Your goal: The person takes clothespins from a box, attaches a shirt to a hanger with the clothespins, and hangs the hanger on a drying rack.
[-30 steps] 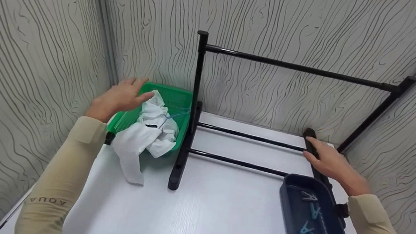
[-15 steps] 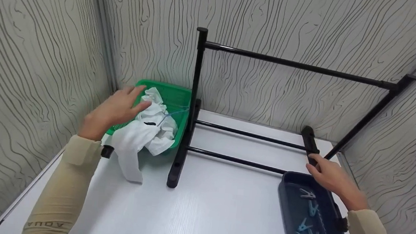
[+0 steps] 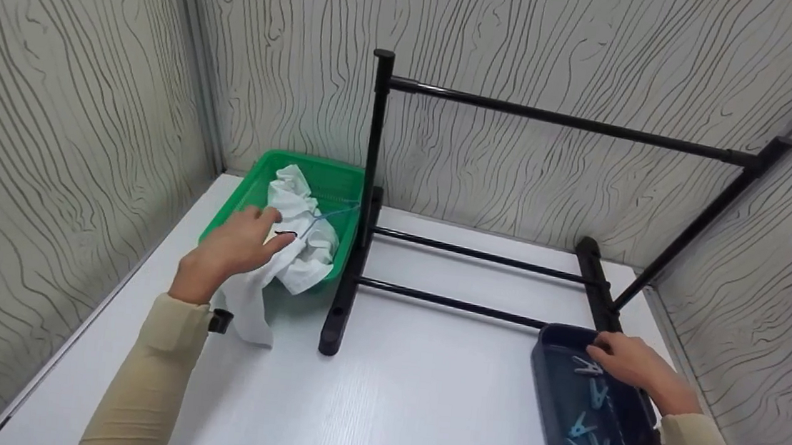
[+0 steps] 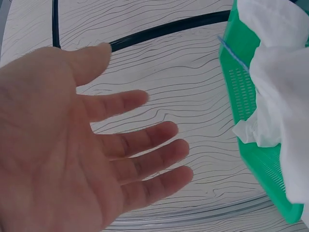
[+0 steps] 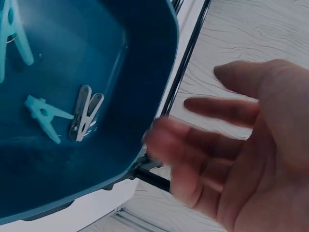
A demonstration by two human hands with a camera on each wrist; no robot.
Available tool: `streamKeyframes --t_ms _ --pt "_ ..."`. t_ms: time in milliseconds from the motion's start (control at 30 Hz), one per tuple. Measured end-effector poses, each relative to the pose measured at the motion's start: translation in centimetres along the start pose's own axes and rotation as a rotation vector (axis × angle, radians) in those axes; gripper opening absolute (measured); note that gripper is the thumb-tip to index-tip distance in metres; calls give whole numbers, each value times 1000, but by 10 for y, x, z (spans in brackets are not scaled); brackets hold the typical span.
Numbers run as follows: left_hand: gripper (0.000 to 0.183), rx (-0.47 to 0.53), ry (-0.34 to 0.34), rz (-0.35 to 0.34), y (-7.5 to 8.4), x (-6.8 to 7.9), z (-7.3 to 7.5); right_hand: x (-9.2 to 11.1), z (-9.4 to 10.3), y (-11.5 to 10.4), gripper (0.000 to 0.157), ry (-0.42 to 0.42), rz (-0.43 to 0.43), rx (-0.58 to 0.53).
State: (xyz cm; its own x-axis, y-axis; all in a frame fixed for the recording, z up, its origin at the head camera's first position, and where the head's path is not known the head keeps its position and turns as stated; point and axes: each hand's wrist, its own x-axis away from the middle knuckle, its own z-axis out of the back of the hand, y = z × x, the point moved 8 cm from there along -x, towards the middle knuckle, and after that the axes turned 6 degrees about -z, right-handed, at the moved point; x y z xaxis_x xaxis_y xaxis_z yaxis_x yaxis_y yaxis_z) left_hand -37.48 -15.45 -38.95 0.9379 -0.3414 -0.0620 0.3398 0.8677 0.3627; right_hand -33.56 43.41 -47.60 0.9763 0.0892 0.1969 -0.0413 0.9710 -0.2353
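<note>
My left hand [image 3: 237, 241] hovers over the near side of a green plastic basket [image 3: 328, 175], palm turned inward and fingers extended, holding nothing. Bunched white cloth [image 3: 291, 195] lies in the basket, and one end hangs over the front rim onto the table. A thin blue strip [image 3: 336, 212] crosses the cloth. At the right, my right hand [image 3: 631, 359] is over the far end of a dark blue bin [image 3: 546, 408], fingers loosely bent and nothing between them. Several clothespins lie on the bin's floor, including a light blue clothespin [image 3: 580, 426] and a grey clothespin [image 5: 86, 113].
A black rack [image 3: 563, 117] stands on the white table [image 3: 409, 396] between basket and bin. Its left foot [image 3: 333, 332] is beside the basket; two low bars run toward the bin. Wood-patterned walls [image 3: 499, 31] enclose the back and both sides.
My left hand has come down and nearer from the basket's far left corner to above the cloth. My right hand has moved nearer, from the rack's right foot to over the bin.
</note>
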Motion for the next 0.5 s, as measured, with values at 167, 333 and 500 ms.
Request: streamKeyframes --t_ms 167,333,500 --pt "50 -22 -25 45 -3 1 -10 5 -9 18 29 -79 -97 -38" --pt "51 -7 -75 44 -3 0 -23 9 -20 31 31 -112 -158 -62" --pt "47 -24 -70 37 -3 2 -34 13 -30 38 32 -135 -202 -102"
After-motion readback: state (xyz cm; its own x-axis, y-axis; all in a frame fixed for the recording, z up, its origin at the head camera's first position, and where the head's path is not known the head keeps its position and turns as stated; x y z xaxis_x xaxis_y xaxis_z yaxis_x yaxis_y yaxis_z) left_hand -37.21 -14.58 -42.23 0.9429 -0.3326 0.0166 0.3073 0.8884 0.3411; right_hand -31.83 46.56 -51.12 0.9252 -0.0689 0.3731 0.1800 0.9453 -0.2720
